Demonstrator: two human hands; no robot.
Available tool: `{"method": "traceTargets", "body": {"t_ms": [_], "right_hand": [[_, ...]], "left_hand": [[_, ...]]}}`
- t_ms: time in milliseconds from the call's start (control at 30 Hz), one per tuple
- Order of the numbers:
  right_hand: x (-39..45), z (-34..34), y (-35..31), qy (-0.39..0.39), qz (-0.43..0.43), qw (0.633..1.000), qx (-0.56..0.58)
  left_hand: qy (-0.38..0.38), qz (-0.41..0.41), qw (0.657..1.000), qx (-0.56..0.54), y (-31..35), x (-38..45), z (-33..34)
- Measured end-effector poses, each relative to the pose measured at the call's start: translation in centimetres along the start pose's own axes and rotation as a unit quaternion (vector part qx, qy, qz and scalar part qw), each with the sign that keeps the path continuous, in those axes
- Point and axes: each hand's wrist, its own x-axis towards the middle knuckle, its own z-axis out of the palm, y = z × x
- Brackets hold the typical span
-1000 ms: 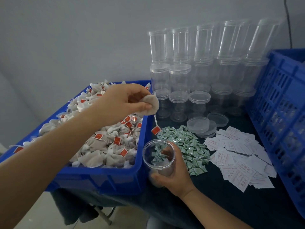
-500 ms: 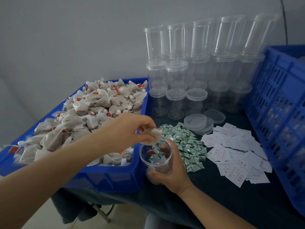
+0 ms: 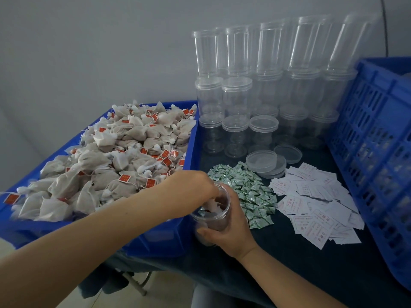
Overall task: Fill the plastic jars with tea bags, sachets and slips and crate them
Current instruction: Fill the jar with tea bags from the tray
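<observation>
Clear plastic jar [image 3: 212, 215], lidless, standing near the front edge of the dark-covered table [image 3: 300, 263], just beside the corner of the blue bin [image 3: 155, 238]. Right hand [image 3: 231, 232] wraps the jar from its right side: thumb across the lower front wall, fingers curled round the far side. Left hand [image 3: 191, 192] reaches in from the left, its fingertips dipped into the jar's mouth; whether they still pinch anything cannot be told, since the rim and knuckles hide them. Tea bag [image 3: 211, 207], white with a red tag, lies inside the jar directly beneath those fingertips, with a green sachet visible low against the wall.

Blue bin at left, heaped with tea bags [image 3: 111, 161] bearing red tags on strings. Green sachets [image 3: 246, 190] in a loose pile on the cloth just right of the held jar. White printed slips [image 3: 315, 203] spread further right, apart from the sachets. Loose lids [image 3: 266, 162] stacked behind the sachets. Empty jars [image 3: 266, 90], stacked in tiers against the wall. Blue slatted crate [image 3: 378, 165] along the right edge of the table.
</observation>
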Motion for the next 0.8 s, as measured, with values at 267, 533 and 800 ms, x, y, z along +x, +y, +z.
{"method": "traceTargets", "body": {"t_ms": [267,533,800], "right_hand": [[0.0,0.0,0.2,0.003,0.004,1.0,-0.011],[0.0,0.0,0.3,0.0,0.01,1.0,-0.002],[-0.1,0.0,0.3,-0.009,0.013,1.0,0.006]], "left_hand": [[-0.159,0.031,0.985,0.052,0.7,2.7,-0.1],[-0.19,-0.025,0.976,-0.104,0.9,3.6,0.1],[-0.23,-0.058,0.959,-0.157,1.4,3.2,-1.1]]}}
